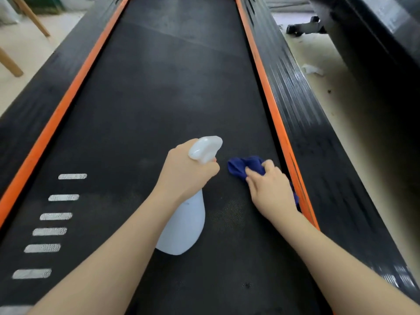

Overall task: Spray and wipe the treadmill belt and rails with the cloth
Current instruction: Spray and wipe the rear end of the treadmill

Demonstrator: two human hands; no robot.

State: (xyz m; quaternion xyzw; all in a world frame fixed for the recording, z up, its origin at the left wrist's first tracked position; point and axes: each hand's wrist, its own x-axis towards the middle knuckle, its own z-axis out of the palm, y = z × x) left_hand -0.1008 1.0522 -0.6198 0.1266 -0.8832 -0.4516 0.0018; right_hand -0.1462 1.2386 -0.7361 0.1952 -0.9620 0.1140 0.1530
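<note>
Head view: left hand [186, 171] grips the neck of a white bottle [184, 226], held over the belt [159, 92]. Right hand [270, 189] curls round a blue cloth [245, 165], pressing it on the belt just beside the right orange rail [270, 105]. White dashes [55, 216] mark the belt's left side (partly blurred). Wooden legs [10, 64] stand left; a scrap [312, 69] lies on the floor right.
</note>
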